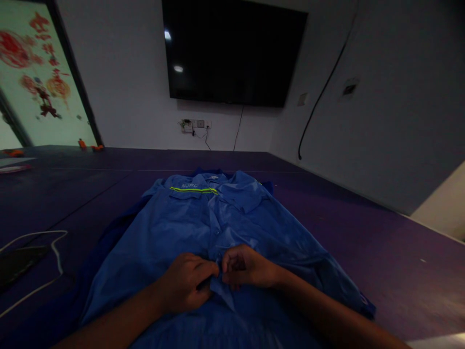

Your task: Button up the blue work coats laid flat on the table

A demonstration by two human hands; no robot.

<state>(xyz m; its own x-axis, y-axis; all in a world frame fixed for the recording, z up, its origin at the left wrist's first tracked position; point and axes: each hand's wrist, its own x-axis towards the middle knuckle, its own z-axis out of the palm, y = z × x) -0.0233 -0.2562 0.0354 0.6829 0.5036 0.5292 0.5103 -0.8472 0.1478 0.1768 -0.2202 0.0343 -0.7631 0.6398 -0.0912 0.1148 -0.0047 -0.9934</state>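
A blue work jacket (181, 223) lies spread out, front up, with a yellow-green stripe and lettering across its chest. My left hand (189, 282) is closed on the jacket's front placket, low down near the middle. Just to its right, my right hand (247, 266) pinches the other side of the same opening with curled fingers. The fingertips of both hands nearly meet at the front edge, and whatever small part of the fastening lies between them is hidden. Above the hands, the placket (215, 218) runs up to the collar.
The jacket rests on a purple mat floor (319, 218). A dark phone-like object (22, 264) and a white cable (58, 252) are at the left. Small orange things (82, 144) sit by the glass door. A large television (236, 53) hangs on the wall, with a dangling black cable (323, 92) to its right.
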